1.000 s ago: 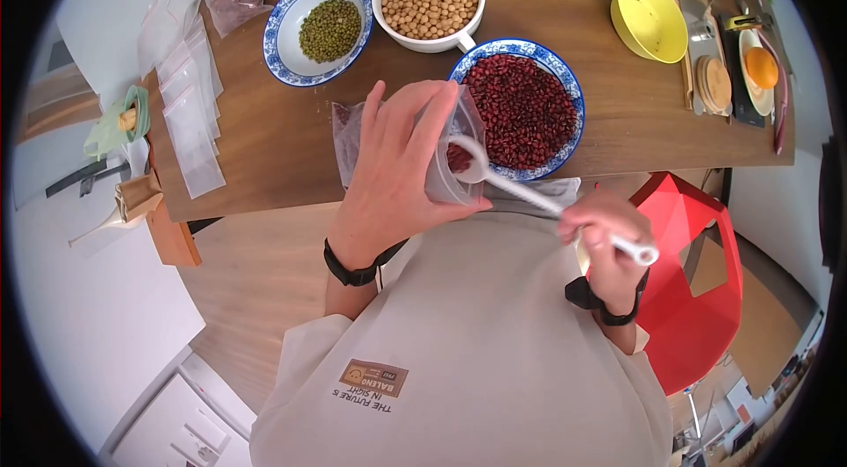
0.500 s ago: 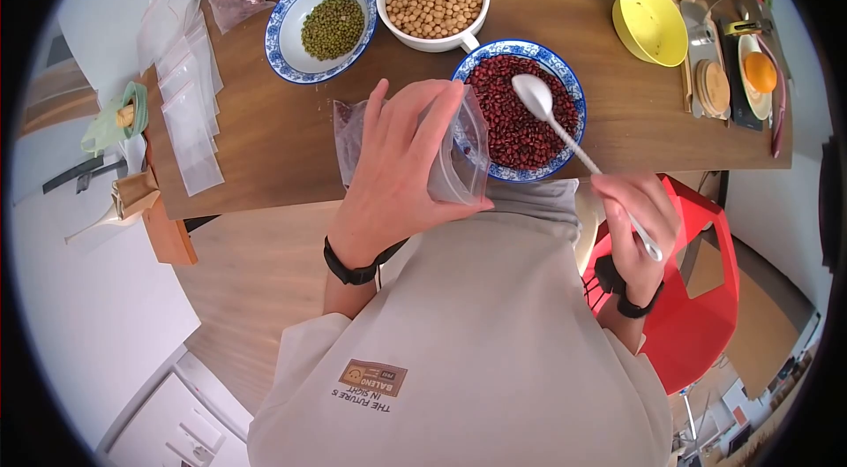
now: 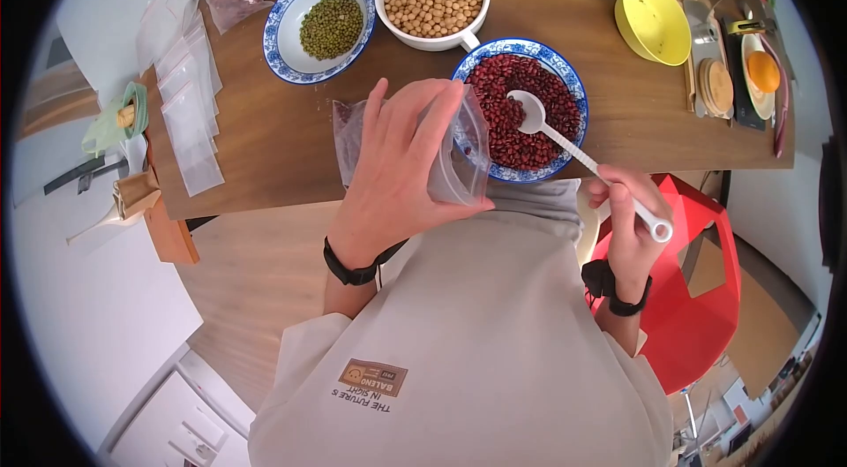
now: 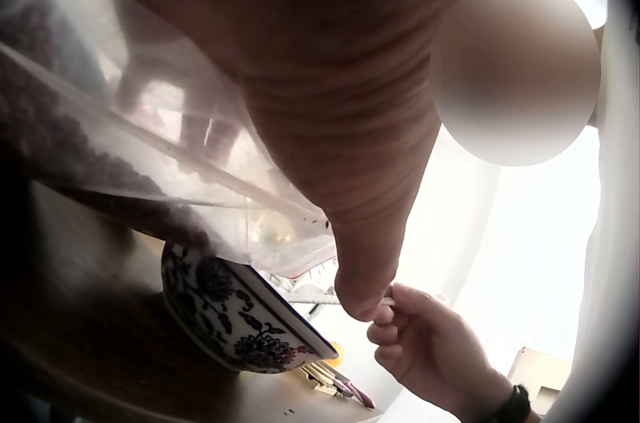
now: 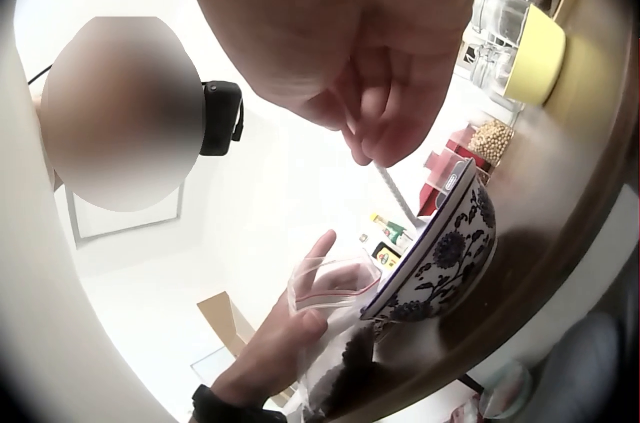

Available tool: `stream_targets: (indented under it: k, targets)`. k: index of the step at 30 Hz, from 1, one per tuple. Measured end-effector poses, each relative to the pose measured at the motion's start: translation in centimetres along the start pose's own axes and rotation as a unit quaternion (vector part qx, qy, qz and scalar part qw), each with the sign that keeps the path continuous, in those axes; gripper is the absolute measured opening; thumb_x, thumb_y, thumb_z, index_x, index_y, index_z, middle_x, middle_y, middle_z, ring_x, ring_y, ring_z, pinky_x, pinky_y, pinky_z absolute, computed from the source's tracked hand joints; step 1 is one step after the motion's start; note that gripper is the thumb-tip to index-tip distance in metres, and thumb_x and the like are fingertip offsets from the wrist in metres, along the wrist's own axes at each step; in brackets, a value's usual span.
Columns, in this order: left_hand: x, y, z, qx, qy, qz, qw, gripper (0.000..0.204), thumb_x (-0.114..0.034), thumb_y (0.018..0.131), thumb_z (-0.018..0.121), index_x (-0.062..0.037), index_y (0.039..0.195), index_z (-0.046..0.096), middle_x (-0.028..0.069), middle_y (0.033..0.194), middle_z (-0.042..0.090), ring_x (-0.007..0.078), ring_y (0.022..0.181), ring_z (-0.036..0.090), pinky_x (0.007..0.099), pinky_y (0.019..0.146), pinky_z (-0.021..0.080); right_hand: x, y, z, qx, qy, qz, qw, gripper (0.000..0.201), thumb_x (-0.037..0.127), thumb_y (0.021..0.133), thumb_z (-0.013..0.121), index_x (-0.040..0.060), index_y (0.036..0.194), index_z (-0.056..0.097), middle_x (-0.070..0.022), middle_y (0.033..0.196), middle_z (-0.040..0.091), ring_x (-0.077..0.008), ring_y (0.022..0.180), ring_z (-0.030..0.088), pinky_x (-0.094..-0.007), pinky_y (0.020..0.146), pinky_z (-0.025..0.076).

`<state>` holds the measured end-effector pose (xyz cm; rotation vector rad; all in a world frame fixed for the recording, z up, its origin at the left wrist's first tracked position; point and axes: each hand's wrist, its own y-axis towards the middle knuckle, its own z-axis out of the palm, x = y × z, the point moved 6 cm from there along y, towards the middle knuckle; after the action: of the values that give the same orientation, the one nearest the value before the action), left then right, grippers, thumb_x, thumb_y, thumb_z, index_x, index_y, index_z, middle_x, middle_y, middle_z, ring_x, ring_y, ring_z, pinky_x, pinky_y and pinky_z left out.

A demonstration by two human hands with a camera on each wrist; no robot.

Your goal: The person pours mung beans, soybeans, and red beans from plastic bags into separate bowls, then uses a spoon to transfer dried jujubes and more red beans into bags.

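In the head view my left hand holds a clear zip bag by its mouth, thumb and fingers spreading it wide. Dark red beans lie inside the bag in the left wrist view. My right hand grips the handle of a white spoon. The spoon's head is down among the red beans in a blue-and-white bowl, with some beans on it. This bowl stands near the table's front edge, right beside the bag's mouth.
Behind are a patterned bowl of green beans and a white two-handled pot of chickpeas. Flat zip bags lie at the left. A yellow bowl and an orange sit at the right. A red chair stands by the table.
The spoon has left the bag's mouth, moved right over the bowl and dipped into the red beans. My right hand moved right with it; the left hand has stayed nearly still.
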<state>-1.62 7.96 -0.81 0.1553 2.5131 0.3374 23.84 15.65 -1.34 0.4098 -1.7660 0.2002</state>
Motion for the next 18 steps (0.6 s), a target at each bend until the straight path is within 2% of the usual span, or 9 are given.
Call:
stream_targets:
  k: [4,10,12,13,14,16,18]
  targets:
    - [0.0,0.0,0.0,-0.003,-0.001,0.007,1.0,0.123,-0.051,0.057,0.095,-0.0022,0.153,0.036,0.0203,0.145,0.049,0.0388,0.134,0.047,0.0662,0.118,0.026,-0.2,-0.6,-0.6,-0.039,0.058,0.014,0.997,0.021,0.01,0.103,0.059,-0.0078,0.108,0.07,-0.0139,0.083,0.071,-0.0193,0.07,0.068,-0.0295,0.064,0.055]
    - [-0.1,0.0,-0.1,-0.003,-0.001,0.006,1.0,0.124,-0.051,0.057,0.095,-0.0022,0.154,0.035,0.0206,0.145,0.049,0.0392,0.135,0.046,0.066,0.118,0.025,1.7,-0.8,0.2,0.022,0.101,-0.029,0.994,0.023,0.014,0.101,0.064,-0.0065,0.103,0.072,-0.0124,0.079,0.069,-0.0205,0.071,0.068,-0.0318,0.064,0.054]
    - [0.0,-0.1,0.0,0.0,0.0,0.003,1.0,0.124,-0.05,0.057,0.095,-0.0022,0.154,0.035,0.0207,0.145,0.049,0.0393,0.135,0.046,0.0657,0.119,0.025,3.2,-0.6,1.9,0.126,0.019,-0.142,0.982,0.015,0.009,0.095,0.068,-0.0031,0.102,0.074,-0.0096,0.08,0.07,-0.0216,0.07,0.067,-0.0314,0.063,0.053]
    - [0.0,-0.1,0.0,0.002,0.002,-0.001,1.0,0.124,-0.05,0.057,0.095,-0.0023,0.154,0.035,0.0207,0.146,0.049,0.0393,0.136,0.046,0.0654,0.119,0.025,3.9,-0.4,2.8,0.169,0.0,-0.172,0.97,0.02,0.004,0.084,0.076,0.0022,0.105,0.076,-0.0076,0.082,0.07,-0.0229,0.071,0.067,-0.0321,0.062,0.052]
    - [0.0,-0.1,0.0,0.002,0.002,-0.001,1.0,0.124,-0.05,0.057,0.095,-0.0023,0.154,0.035,0.0207,0.146,0.049,0.0393,0.136,0.046,0.0654,0.119,0.025,4.3,-0.3,3.1,0.169,0.0,-0.172,0.97,0.02,0.004,0.084,0.076,0.0022,0.105,0.076,-0.0076,0.082,0.07,-0.0229,0.071,0.067,-0.0321,0.062,0.052]
    - [0.0,-0.1,-0.1,0.001,-0.001,-0.001,1.0,0.124,-0.049,0.057,0.096,-0.0023,0.154,0.035,0.0206,0.146,0.048,0.0393,0.136,0.045,0.0651,0.119,0.025,4.9,-0.7,4.3,0.235,-0.036,-0.184,0.954,0.031,0.002,0.077,0.081,0.0063,0.108,0.078,-0.008,0.085,0.071,-0.0234,0.073,0.067,-0.0338,0.063,0.053]
    - [-0.1,-0.2,-0.1,-0.001,0.0,-0.001,1.0,0.124,-0.048,0.057,0.096,-0.0022,0.154,0.035,0.0205,0.146,0.048,0.0393,0.136,0.045,0.0652,0.119,0.025,5.0,-0.5,3.9,0.239,-0.038,-0.181,0.953,0.035,0.002,0.074,0.083,0.0073,0.108,0.078,-0.0084,0.087,0.072,-0.0241,0.074,0.067,-0.0355,0.063,0.053]
